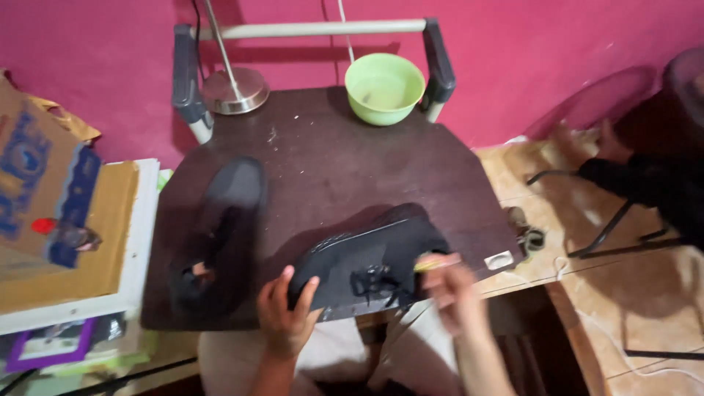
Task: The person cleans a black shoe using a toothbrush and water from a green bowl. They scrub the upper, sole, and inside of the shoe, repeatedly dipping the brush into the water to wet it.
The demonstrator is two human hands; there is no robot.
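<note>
Pink wall and a dark tabletop (pixel 330 161) are seen ahead of the hands. Beyond and left of the left hand (pixel 284 317), a second black shoe (pixel 220 235) lies apart, untouched. The near black shoe (pixel 367 257) is gripped at its toe end by that hand, its long axis running left to right between both hands. At its right end, the right hand (pixel 456 293) is blurred and closed around a small yellowish object (pixel 431 262). Far beyond sits a green bowl (pixel 384 88).

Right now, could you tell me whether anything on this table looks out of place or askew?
Only slightly: the black shoe held by both hands overhangs the table's front edge, and pale specks mark the tabletop. The green bowl sits upright.
</note>
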